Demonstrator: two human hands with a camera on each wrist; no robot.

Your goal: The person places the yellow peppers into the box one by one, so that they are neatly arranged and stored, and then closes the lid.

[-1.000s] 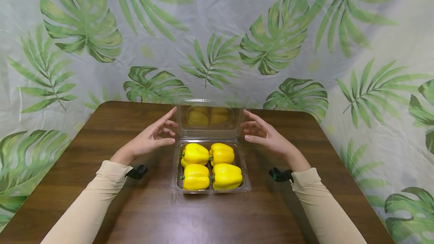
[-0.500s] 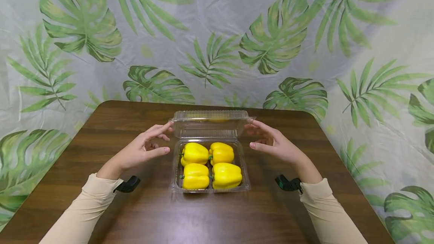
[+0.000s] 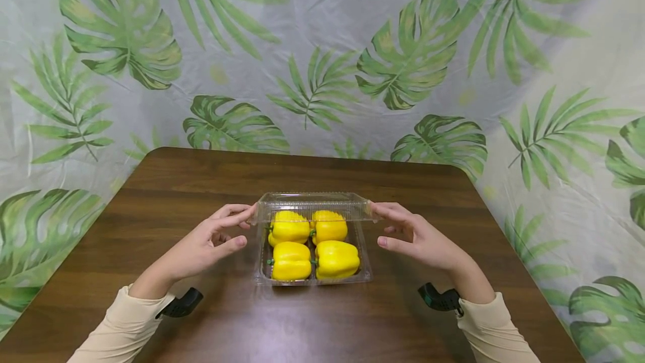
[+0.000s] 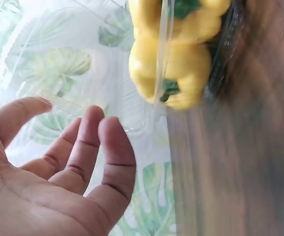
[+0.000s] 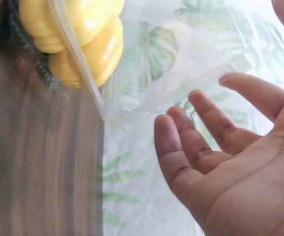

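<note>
A clear plastic clamshell box point(image 3: 366, 256) sits in the middle of the table, holding several yellow bell peppers point(image 3: 337, 260) with green stems. Its hinged lid point(image 3: 312, 200) leans forward over the back peppers, partly lowered. At the lid's left edge, my left hand point(image 3: 204, 245) touches the plastic with its extended index fingertip, thumb apart. My right hand point(image 3: 428, 242) mirrors it at the right edge. Both wrist views show loosely bent fingers beside the transparent lid point(image 4: 58, 69), with bell peppers point(image 5: 90, 29) behind it; nothing is pinched.
The brown wooden table point(image 3: 312, 324) runs around the box. Behind it hangs a light cloth point(image 3: 322, 27) printed with green leaves. Each wrist carries a black strapped device point(image 3: 181, 302).
The lid has swung forward and down from nearly upright, over the back peppers. Both hands have moved with it, down and toward the person. The box base and peppers stay put.
</note>
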